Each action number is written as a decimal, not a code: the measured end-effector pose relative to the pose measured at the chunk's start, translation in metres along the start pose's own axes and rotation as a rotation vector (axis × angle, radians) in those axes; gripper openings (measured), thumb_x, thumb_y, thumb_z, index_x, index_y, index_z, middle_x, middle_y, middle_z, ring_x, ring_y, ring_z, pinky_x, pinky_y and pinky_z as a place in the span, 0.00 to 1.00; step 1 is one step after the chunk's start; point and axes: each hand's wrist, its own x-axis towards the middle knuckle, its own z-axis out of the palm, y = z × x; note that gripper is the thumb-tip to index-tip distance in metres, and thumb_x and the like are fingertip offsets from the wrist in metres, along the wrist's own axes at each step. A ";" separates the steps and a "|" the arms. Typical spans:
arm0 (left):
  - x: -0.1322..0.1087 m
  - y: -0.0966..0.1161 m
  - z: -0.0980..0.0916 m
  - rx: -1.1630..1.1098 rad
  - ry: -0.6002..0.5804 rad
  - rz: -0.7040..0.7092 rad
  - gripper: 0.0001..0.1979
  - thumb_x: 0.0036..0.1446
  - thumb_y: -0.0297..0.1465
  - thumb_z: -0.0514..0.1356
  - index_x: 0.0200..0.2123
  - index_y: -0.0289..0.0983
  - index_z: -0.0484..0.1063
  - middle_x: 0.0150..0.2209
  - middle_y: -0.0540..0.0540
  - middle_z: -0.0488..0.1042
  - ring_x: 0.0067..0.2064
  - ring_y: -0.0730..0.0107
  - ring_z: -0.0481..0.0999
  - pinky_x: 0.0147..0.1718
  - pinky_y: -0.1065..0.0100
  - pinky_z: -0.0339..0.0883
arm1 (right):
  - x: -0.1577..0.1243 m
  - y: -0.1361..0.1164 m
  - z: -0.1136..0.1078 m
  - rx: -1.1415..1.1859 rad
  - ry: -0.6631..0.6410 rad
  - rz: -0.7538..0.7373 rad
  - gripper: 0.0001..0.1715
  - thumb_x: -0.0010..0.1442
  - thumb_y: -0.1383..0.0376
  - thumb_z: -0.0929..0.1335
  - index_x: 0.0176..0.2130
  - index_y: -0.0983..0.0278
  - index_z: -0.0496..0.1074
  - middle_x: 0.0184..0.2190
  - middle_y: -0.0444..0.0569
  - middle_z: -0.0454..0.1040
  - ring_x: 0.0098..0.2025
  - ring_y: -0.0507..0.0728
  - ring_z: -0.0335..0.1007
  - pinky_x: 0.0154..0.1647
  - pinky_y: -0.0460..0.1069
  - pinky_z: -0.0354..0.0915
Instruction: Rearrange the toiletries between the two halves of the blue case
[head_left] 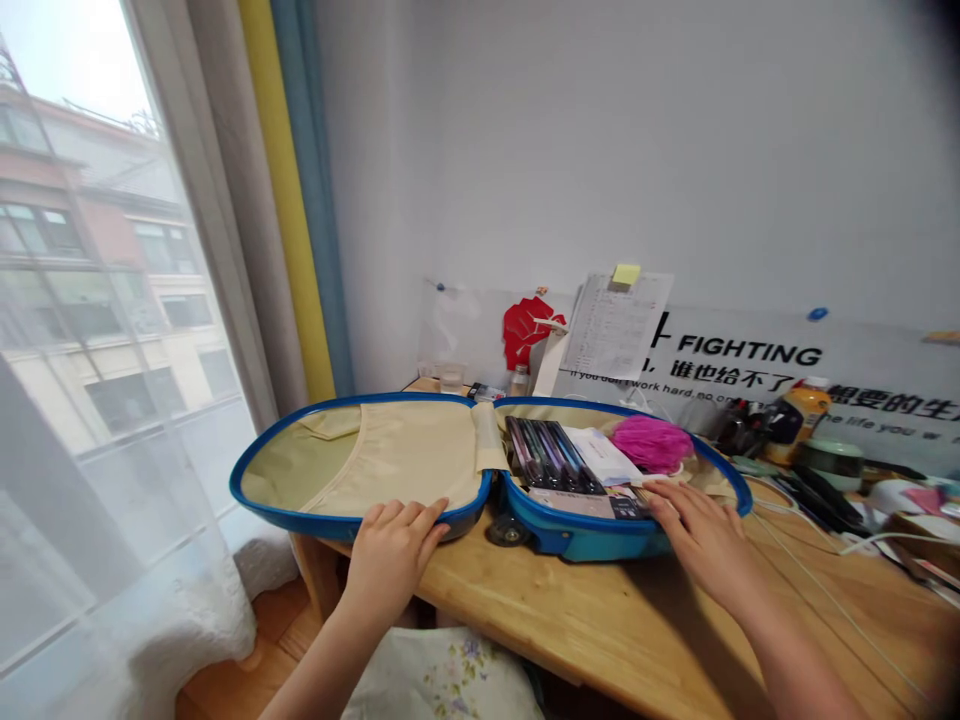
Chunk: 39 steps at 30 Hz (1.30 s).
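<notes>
A small blue suitcase with beige lining [420, 450] lies spread open on the table. My left hand [394, 545] is closed over the front rim of its left half, which has a lining panel and pocket. Over the front rim of the right half reaches my right hand [697, 530], fingers stretched out and touching the contents; its thumb is hidden. In that half lie a pack of dark pens [555, 455], a white packet [604, 455] and a bundle of magenta strands [652, 444]. A black wheel [508, 531] shows near the hinge.
The wooden table [540, 600] ends close to my lap. At right stand an orange bottle [799, 415] and a green-lidded jar [829, 460], among cables and clutter. Behind the suitcase are a clear cup [451, 378] and a paper sheet [619, 325]. Curtains [300, 200] hang left.
</notes>
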 end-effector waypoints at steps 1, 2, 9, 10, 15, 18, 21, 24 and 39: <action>0.000 -0.003 -0.001 -0.011 -0.012 0.002 0.16 0.67 0.37 0.49 0.48 0.43 0.74 0.32 0.49 0.78 0.33 0.66 0.73 0.36 0.62 0.59 | 0.007 -0.007 -0.003 -0.004 -0.053 -0.017 0.30 0.60 0.48 0.54 0.47 0.58 0.74 0.50 0.53 0.74 0.56 0.65 0.66 0.57 0.66 0.57; -0.001 -0.008 -0.003 -0.025 -0.021 0.002 0.17 0.67 0.37 0.48 0.48 0.43 0.74 0.33 0.49 0.78 0.34 0.66 0.74 0.37 0.62 0.60 | 0.015 -0.015 -0.006 -0.007 -0.112 -0.041 0.30 0.60 0.48 0.55 0.48 0.59 0.73 0.50 0.53 0.75 0.55 0.65 0.67 0.56 0.64 0.59; -0.024 -0.062 -0.010 -0.015 0.057 -0.081 0.17 0.66 0.35 0.47 0.51 0.43 0.72 0.48 0.48 0.77 0.49 0.64 0.74 0.53 0.59 0.56 | 0.067 -0.073 0.003 -0.184 -0.457 -0.135 0.31 0.60 0.54 0.57 0.55 0.66 0.68 0.52 0.60 0.72 0.52 0.65 0.71 0.52 0.57 0.64; -0.029 -0.069 -0.007 0.004 0.081 -0.093 0.17 0.66 0.35 0.48 0.52 0.44 0.71 0.50 0.47 0.76 0.51 0.62 0.72 0.56 0.58 0.53 | 0.072 -0.077 0.009 -0.212 -0.481 -0.136 0.31 0.60 0.55 0.57 0.55 0.67 0.68 0.52 0.61 0.72 0.51 0.65 0.72 0.51 0.57 0.64; -0.047 -0.093 0.011 0.035 0.187 -0.124 0.18 0.64 0.36 0.49 0.53 0.43 0.70 0.55 0.45 0.72 0.56 0.60 0.69 0.62 0.55 0.43 | 0.088 -0.082 0.031 -0.269 -0.489 -0.117 0.29 0.56 0.57 0.60 0.52 0.67 0.71 0.48 0.63 0.74 0.42 0.65 0.75 0.44 0.58 0.66; -0.051 -0.096 0.018 0.021 0.209 -0.141 0.18 0.63 0.36 0.50 0.53 0.44 0.71 0.56 0.44 0.71 0.57 0.59 0.67 0.63 0.54 0.41 | 0.091 -0.080 0.037 -0.266 -0.493 -0.128 0.28 0.52 0.55 0.64 0.49 0.65 0.73 0.43 0.61 0.76 0.39 0.65 0.76 0.41 0.57 0.68; -0.052 -0.094 0.018 0.007 0.204 -0.128 0.17 0.64 0.35 0.50 0.52 0.44 0.72 0.56 0.46 0.71 0.58 0.61 0.66 0.63 0.54 0.39 | 0.092 -0.079 0.039 -0.255 -0.488 -0.123 0.26 0.50 0.55 0.64 0.46 0.65 0.74 0.40 0.60 0.76 0.37 0.65 0.76 0.39 0.57 0.68; -0.051 -0.091 0.016 0.005 0.238 -0.152 0.17 0.65 0.35 0.48 0.50 0.45 0.72 0.55 0.46 0.72 0.59 0.60 0.65 0.64 0.53 0.37 | 0.093 -0.079 0.039 -0.243 -0.477 -0.099 0.26 0.50 0.54 0.64 0.45 0.64 0.75 0.40 0.60 0.76 0.35 0.64 0.76 0.37 0.57 0.68; -0.056 -0.089 0.032 0.058 0.297 -0.158 0.18 0.62 0.33 0.51 0.53 0.44 0.70 0.56 0.44 0.70 0.62 0.58 0.61 0.64 0.51 0.34 | 0.122 -0.070 0.019 -0.049 -0.472 0.034 0.24 0.52 0.61 0.64 0.47 0.68 0.73 0.38 0.58 0.78 0.36 0.61 0.76 0.37 0.52 0.68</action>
